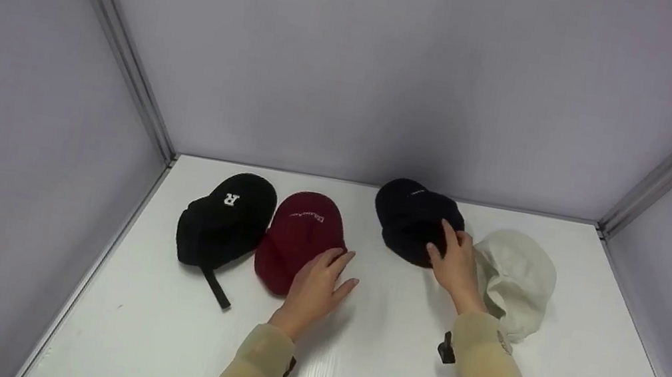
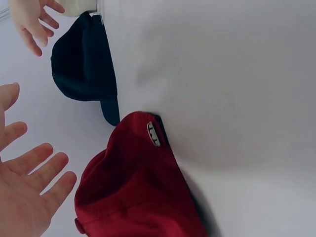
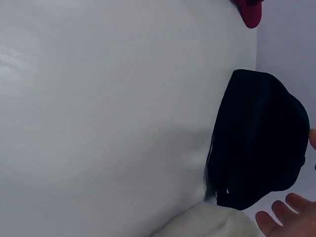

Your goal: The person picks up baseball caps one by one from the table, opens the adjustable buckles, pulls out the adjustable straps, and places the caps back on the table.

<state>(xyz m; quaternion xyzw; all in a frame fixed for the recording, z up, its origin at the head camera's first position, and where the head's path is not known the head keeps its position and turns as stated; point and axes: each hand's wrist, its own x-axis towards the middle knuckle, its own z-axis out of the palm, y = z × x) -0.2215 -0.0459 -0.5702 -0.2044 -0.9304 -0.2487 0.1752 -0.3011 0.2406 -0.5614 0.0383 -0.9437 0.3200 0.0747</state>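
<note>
In the head view my left hand [image 1: 314, 286] overlaps the near right side of a dark red baseball cap [image 1: 301, 230] with white lettering. The left wrist view shows that hand's fingers [image 2: 59, 190] spread loosely, apart from the cap's crown, with nothing held. My right hand [image 1: 456, 270] reaches to the near right side of a dark navy cap [image 1: 402, 216], thumb and fingers parted. From the right wrist, its fingers [image 3: 284, 212] appear beside the navy cap's crown, not curled round it. Close by the right hand lies a crumpled off-white cap [image 1: 519, 285].
A black cap [image 1: 229, 225] with a white letter R lies at the left against the red one, its strap [image 1: 217, 289] trailing toward me. The white table [image 1: 361, 368] is walled by grey panels [image 1: 341, 68] at the back and both sides.
</note>
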